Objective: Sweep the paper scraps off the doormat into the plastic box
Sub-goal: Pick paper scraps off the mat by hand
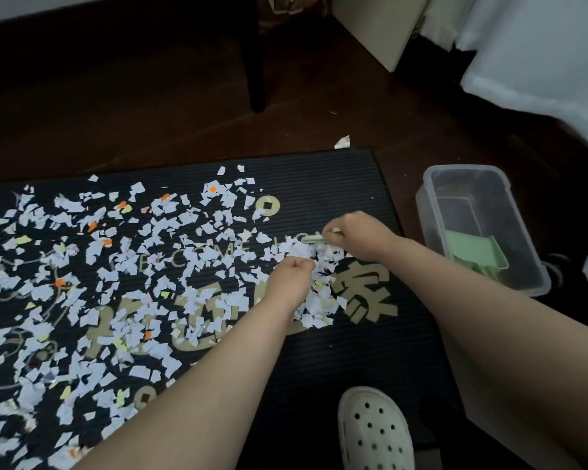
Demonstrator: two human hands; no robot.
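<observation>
A black doormat [353, 184] with gold lettering lies on the floor, strewn with white, yellow and orange paper scraps [123, 266]. A denser heap of scraps [319, 300] sits near the mat's right side. My right hand [360, 235] is shut on a small pale green brush [314, 238] at the heap's far edge. My left hand [294, 278] is a closed fist resting on the heap's left side; I cannot see anything inside it. The clear plastic box [431, 212] stands on the floor just right of the mat, apart from both hands.
A pale green dustpan [472, 252] lies inside the box. My white clog [374, 432] rests at the mat's near edge. A dark furniture leg [255, 69] stands beyond the mat, white fabric [540, 62] hangs at right, and one scrap [343, 142] lies off the mat's far corner.
</observation>
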